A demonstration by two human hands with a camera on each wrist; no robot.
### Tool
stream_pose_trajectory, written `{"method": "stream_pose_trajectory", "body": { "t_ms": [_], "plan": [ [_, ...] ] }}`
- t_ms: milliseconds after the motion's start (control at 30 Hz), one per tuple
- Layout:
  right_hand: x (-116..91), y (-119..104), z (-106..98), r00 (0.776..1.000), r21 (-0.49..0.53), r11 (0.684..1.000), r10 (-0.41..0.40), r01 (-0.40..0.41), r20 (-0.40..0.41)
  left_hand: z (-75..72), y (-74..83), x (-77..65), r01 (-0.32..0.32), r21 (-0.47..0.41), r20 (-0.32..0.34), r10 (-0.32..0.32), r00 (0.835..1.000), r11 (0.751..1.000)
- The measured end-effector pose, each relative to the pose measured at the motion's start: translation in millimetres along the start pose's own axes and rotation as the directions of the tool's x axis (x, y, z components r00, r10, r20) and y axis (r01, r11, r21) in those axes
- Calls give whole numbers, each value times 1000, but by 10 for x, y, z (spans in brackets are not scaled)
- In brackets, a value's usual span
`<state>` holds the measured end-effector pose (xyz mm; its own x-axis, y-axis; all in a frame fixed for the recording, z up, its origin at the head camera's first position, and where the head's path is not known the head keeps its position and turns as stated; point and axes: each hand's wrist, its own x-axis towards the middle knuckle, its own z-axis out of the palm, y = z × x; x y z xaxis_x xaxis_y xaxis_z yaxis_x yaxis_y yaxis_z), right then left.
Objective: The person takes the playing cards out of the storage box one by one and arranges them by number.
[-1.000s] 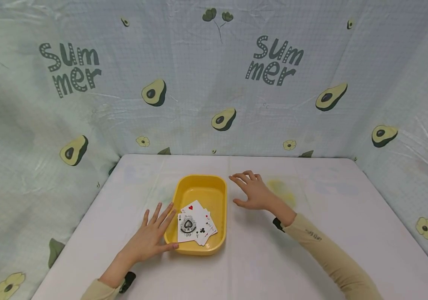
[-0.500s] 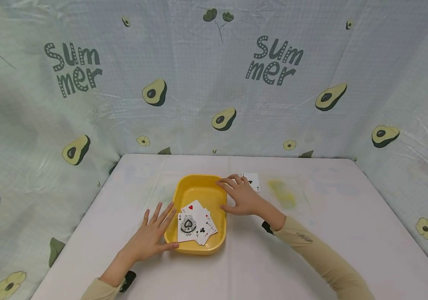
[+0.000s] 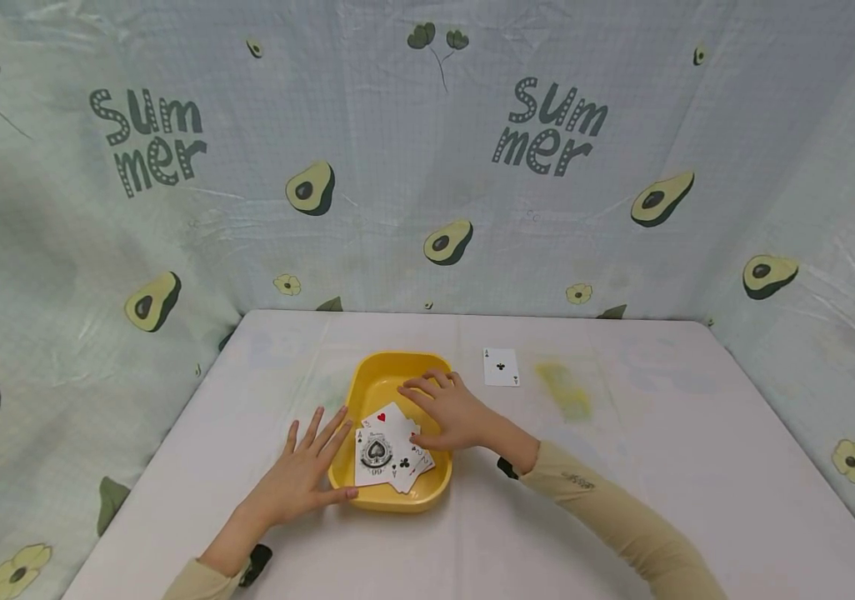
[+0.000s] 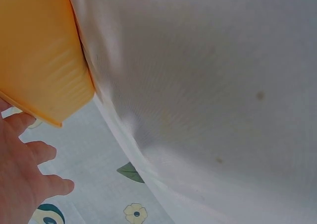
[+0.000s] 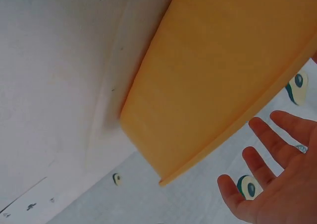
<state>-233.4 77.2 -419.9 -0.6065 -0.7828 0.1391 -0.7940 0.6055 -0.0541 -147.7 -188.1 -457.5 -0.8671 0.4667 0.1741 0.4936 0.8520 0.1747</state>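
Looking down from the head, I see the right hand [image 3: 459,415] has swung left over the yellow tray [image 3: 382,390], fingers parted, leaving a lone card [image 3: 501,367] uncovered on the tabletop [image 3: 585,517]. The left hand [image 3: 298,482] stays spread at the left rim. Overlapping cards [image 3: 378,454] (an ornate ace of spades among them) lie inside. The left wrist shows the tray's outer wall; the right wrist, its opposite wall.

yellow tray [image 3: 390,502], white cards [image 3: 376,458], avocado-print backdrop [image 3: 367,125]
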Motion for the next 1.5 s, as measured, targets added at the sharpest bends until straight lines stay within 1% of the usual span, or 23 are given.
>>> {"method": "stream_pose_trajectory", "body": {
  "t_ms": [100, 267, 500, 833, 967, 1267, 1500],
  "plan": [
    [30, -62, 19, 1000, -6, 1000, -9, 9, 24, 6, 3, -1, -8, 0, -11, 8, 1000, 1000],
    [69, -152, 53, 999, -22, 999, -35, 36, 21, 21, -2, -5, -19, 10, -33, 19, 999, 1000],
    [133, -261, 140, 996, -86, 994, -62, 67, 64, 5, 6, -9, -12, 15, -12, 12, 1000, 1000],
    [203, -333, 217, 983, -136, 989, -31, 57, 183, -6, 16, -5, -2, -6, 8, 2, 1000, 1000],
    [233, -352, 260, 974, -150, 987, -24, 59, 224, -7, 9, -6, -3, 4, 8, 3, 1000, 1000],
    [277, -354, 363, 963, -163, 985, -12, 58, 269, 3, -1, -5, -7, 8, 0, 7, 1000, 1000],
    [308, -367, 365, 947, -155, 987, 15, 37, 320, 7, 0, 1, -12, 5, -14, 12, 1000, 1000]
  ]
}}
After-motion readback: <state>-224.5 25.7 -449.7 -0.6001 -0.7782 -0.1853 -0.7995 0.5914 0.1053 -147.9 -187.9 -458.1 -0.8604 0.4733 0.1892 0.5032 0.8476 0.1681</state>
